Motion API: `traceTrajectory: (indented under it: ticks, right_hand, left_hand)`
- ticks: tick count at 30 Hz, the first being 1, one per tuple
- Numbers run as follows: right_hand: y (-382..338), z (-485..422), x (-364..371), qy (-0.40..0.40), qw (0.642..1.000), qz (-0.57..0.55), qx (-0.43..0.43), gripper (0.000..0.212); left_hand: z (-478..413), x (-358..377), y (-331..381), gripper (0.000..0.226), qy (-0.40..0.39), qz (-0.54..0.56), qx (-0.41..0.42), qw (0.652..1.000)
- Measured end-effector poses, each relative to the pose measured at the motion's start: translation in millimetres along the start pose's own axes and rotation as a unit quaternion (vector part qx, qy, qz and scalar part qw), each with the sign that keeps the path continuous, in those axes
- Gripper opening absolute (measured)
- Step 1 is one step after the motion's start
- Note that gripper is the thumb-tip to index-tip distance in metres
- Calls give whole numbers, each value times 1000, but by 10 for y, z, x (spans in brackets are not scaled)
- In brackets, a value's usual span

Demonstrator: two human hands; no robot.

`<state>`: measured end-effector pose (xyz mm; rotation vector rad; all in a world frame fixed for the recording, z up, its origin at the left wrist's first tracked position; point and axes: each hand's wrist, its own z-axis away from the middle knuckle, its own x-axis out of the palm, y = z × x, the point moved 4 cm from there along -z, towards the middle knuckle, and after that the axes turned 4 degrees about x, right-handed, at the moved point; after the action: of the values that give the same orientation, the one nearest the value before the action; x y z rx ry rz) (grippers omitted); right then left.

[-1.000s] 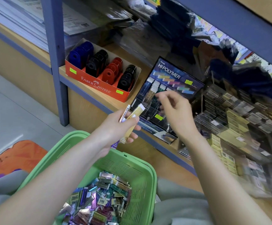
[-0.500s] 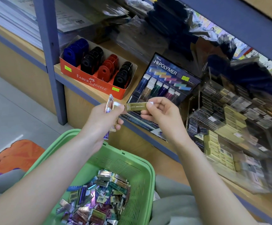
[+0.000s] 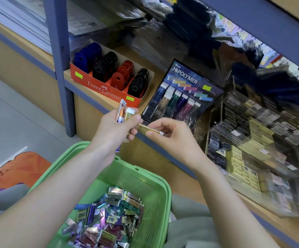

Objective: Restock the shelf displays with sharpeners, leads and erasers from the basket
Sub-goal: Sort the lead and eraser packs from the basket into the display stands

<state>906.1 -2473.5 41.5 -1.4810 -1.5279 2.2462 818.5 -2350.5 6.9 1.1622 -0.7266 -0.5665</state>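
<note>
Gold foil, slim, flat: logged the gold lead case (image 3: 149, 130) as pinched at one short end by right hand (image 3: 170, 136), thumb on top, fingers curled under, other end touching left hand (image 3: 115, 127). Placed it mid-air, roughly level, in front of the shelf edge and over the far rim of basket (image 3: 167, 197). Logged spare cases (image 3: 125, 113) gripped upright in left hand, thumb clamped across them; could not count them, saw at least one clear-silver and one gold.

Judged the case very light and rigid, with glossy wrap likely slick; assumed brittle leads inside, so no squeezing, no dropping. Would take it by the narrow long edges or a short end, as here, leaving the other end free to feed into a slot.

Judged the target to be Hi-Polymer display (image 3: 189, 81): black card header, tilted clear channels, coloured cases with white caps.

Tagged loose cases (image 3: 109, 213) heaped in the basket: metallic green, purple, pink, silver, barcode stickers. Marked the basket as green moulded plastic, slotted walls, rounded rim.

Tagged sharpener box (image 3: 102, 88), red card, on wooden shelf (image 3: 160, 76), holding rows of chunky blue, black and red sharpeners (image 3: 105, 67), rounded glossy plastic. Tagged acrylic rack (image 3: 243, 140) at right, packed with small yellow and dark boxes; too blurred to read labels.
</note>
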Motion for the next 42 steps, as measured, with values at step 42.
traceTrajectory:
  ticks: [42]
  right_hand:
    - [-76, -405, -204, 236, 933, 248, -108, 25]
  left_hand:
    - [38, 16, 38, 11, -11, 153, -133, 979]
